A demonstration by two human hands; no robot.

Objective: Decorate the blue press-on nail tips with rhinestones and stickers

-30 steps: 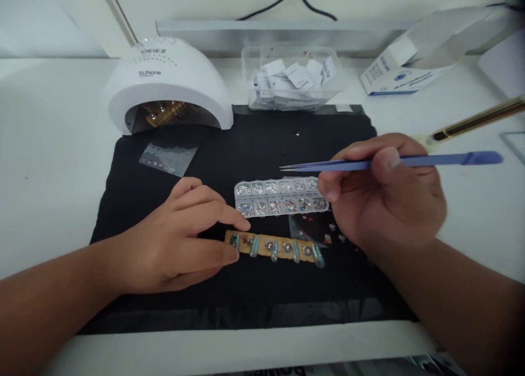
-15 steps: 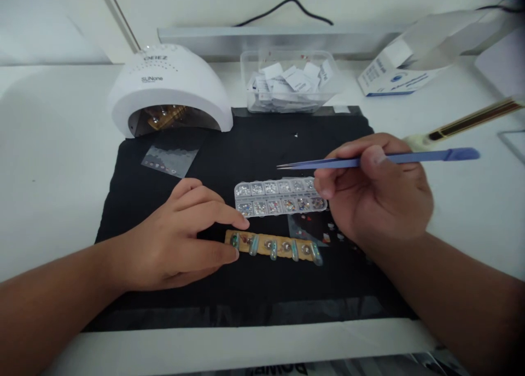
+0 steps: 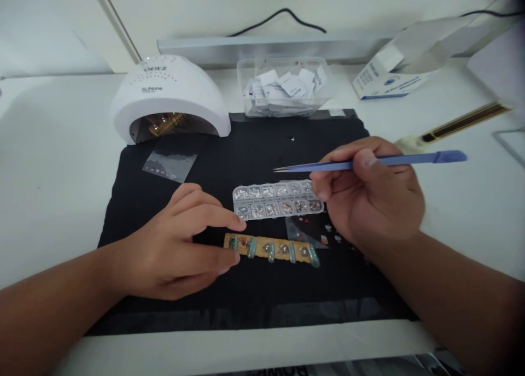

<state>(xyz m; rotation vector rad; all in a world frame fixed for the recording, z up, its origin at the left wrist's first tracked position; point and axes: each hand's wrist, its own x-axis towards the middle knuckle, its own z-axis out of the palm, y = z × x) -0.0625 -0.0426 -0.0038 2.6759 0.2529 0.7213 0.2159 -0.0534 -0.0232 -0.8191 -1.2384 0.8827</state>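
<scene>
My right hand point(image 3: 371, 198) grips blue tweezers point(image 3: 410, 159), held level with the tips pointing left above a clear compartment box of rhinestones point(image 3: 277, 199). In front of that box lies a tan strip point(image 3: 283, 248) carrying several pale blue false nails with stones on them. My left hand point(image 3: 180, 245) rests on the black mat point(image 3: 254, 157), its fingertips pinching the strip's left end. I cannot tell whether the tweezer tips hold anything.
A white dome nail lamp point(image 3: 170, 94) stands at the mat's back left, with a small clear bag point(image 3: 170, 164) before it. A clear tub of paper packets point(image 3: 285, 86), a white and blue carton point(image 3: 389, 72) and a gold-striped stick point(image 3: 459, 122) sit behind and right.
The whole view has shifted slightly down and left in the picture. My right hand with the tweezers has drifted a little left; my left hand stays on the strip.
</scene>
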